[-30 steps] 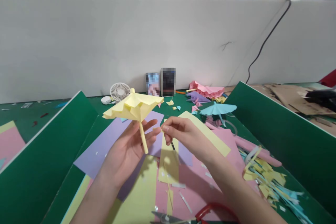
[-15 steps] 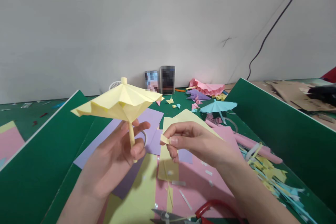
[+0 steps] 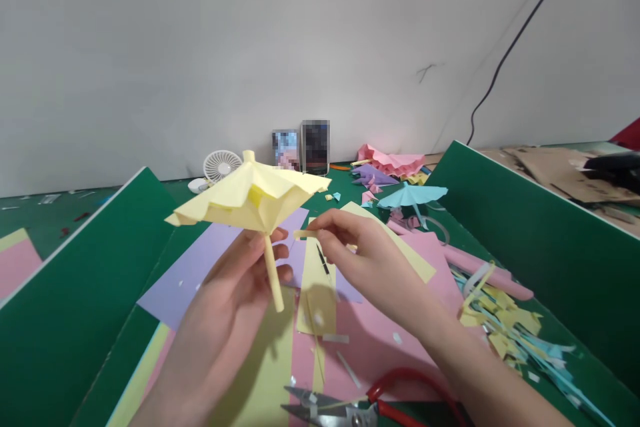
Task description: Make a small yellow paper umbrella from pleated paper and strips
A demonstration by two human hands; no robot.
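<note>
My left hand (image 3: 235, 293) holds a yellow paper umbrella (image 3: 250, 197) upright by its rolled stick, the canopy spread above my fingers. My right hand (image 3: 360, 260) pinches a small yellow paper strip (image 3: 304, 234) between thumb and fingertips, close beside the umbrella's stick and just under the canopy's right edge. Purple, yellow and pink paper sheets (image 3: 370, 340) lie on the green table beneath both hands.
Red-handled scissors (image 3: 360, 403) lie at the near edge. A blue paper umbrella (image 3: 413, 195) and pink and purple folded pieces (image 3: 390, 163) sit further back. Paper scraps (image 3: 505, 333) pile at the right. Green dividers (image 3: 540, 247) flank the area; a small white fan (image 3: 221, 165) stands by the wall.
The umbrella has shifted right and tilted back upright. My right hand has brought the small yellow strip up and left, closer to the stick under the canopy.
</note>
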